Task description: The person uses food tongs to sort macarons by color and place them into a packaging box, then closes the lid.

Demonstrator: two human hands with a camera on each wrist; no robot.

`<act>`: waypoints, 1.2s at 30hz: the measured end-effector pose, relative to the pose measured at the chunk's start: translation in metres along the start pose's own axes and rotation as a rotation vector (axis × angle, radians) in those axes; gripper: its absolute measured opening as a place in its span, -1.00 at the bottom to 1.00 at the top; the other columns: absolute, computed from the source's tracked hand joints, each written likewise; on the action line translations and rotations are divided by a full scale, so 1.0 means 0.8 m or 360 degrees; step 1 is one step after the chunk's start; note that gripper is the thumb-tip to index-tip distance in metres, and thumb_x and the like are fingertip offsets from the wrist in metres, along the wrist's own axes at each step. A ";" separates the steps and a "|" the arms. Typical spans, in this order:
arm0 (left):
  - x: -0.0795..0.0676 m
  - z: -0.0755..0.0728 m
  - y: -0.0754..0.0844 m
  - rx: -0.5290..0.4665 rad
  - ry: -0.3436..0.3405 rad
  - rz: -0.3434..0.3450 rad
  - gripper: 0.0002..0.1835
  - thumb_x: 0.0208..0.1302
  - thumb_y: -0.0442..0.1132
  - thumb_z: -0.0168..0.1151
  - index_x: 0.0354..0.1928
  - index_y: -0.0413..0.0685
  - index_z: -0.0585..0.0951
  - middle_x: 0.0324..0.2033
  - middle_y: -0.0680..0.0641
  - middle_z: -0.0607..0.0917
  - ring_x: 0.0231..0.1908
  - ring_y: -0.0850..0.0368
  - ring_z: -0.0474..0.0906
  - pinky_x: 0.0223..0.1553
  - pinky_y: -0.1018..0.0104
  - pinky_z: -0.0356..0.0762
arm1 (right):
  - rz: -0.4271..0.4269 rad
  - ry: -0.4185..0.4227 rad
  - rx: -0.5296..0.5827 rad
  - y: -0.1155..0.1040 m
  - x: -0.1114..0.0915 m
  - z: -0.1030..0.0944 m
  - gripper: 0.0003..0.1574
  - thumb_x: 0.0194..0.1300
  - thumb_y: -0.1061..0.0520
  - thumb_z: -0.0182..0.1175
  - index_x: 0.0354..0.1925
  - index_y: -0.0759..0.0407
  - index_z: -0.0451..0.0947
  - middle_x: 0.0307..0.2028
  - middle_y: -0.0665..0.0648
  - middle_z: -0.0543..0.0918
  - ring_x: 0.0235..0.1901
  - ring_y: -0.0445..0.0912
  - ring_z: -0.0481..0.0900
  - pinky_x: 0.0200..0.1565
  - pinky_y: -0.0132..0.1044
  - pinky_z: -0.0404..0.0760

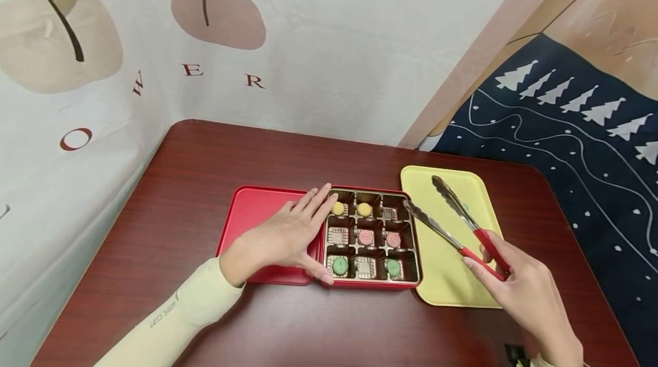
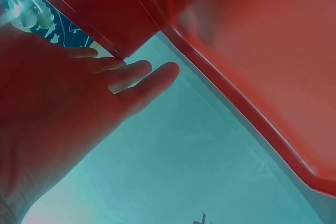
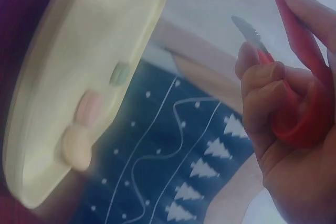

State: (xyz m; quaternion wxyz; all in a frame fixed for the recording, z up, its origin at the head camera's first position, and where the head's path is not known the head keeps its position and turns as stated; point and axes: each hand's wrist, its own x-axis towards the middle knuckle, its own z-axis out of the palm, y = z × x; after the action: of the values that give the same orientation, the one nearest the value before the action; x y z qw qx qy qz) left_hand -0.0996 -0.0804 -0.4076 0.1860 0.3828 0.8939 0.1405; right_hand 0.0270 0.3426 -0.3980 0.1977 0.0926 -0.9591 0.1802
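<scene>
My left hand point(image 1: 283, 236) lies across the red lid point(image 1: 252, 213) with fairly straight fingers, touching the left edge of the red tin point(image 1: 370, 285). In the tin's divided insert sit yellow macarons point(image 1: 364, 210), pink macarons point(image 1: 365, 237) and green macarons point(image 1: 340, 266), row by row. My right hand point(image 1: 534, 287) grips tongs point(image 1: 485, 244) by their red handles. The tongs' arms are spread with nothing between them; one tip is by the tin's upper right corner, the other above the yellow tray point(image 1: 442, 293).
The right wrist view shows a green macaron point(image 3: 120, 73), a pink macaron point(image 3: 89, 107) and a pale yellow macaron point(image 3: 77, 148) along one side of the yellow tray. Printed cloth point(image 1: 349, 59) hangs behind the brown table point(image 1: 308, 327).
</scene>
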 end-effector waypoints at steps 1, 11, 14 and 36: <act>0.000 0.000 0.000 0.0003 0.0001 0.0002 0.69 -0.10 0.66 0.51 0.78 -0.16 -0.21 0.75 -0.24 -0.27 0.70 -0.29 -0.23 0.54 -0.36 0.13 | 0.0027 0.0004 -0.0002 0.004 0.000 -0.002 -0.14 -0.06 0.12 0.75 0.24 0.27 0.74 -0.40 0.07 0.67 -0.53 -0.23 0.33 -0.52 -0.43 0.24; -0.001 -0.002 0.001 0.0014 -0.0001 0.0000 0.68 -0.09 0.66 0.50 0.78 -0.16 -0.19 0.75 -0.25 -0.24 0.70 -0.31 -0.22 0.54 -0.38 0.10 | 0.0154 -0.0084 -0.0160 0.044 -0.001 -0.008 -0.25 0.13 0.01 0.68 0.21 0.29 0.71 -0.56 -0.05 0.44 -0.59 -0.19 0.28 -0.58 -0.30 0.23; -0.001 -0.001 0.002 0.0007 -0.0013 -0.0005 0.67 -0.08 0.66 0.49 0.78 -0.16 -0.18 0.75 -0.24 -0.26 0.70 -0.30 -0.23 0.54 -0.39 0.09 | 0.0224 -0.0144 -0.0202 0.052 -0.004 -0.008 -0.25 0.16 -0.04 0.66 0.21 0.29 0.70 -0.61 -0.08 0.39 -0.60 -0.13 0.29 -0.58 -0.21 0.25; 0.000 0.000 0.001 0.0001 -0.0006 -0.0009 0.67 -0.09 0.67 0.50 0.78 -0.17 -0.16 0.75 -0.24 -0.26 0.70 -0.31 -0.19 0.53 -0.38 0.12 | 0.0434 -0.0236 -0.0264 0.087 -0.025 0.000 -0.16 0.25 -0.22 0.61 0.20 0.40 0.72 -0.80 -0.20 0.32 -0.66 0.06 0.48 -0.60 0.04 0.39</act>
State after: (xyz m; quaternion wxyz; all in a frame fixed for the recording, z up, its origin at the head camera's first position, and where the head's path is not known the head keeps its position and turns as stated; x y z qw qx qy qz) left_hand -0.0989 -0.0800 -0.4076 0.1878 0.3806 0.8948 0.1389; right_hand 0.0278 0.4086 -0.4281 0.1070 -0.0419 -0.9863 0.1183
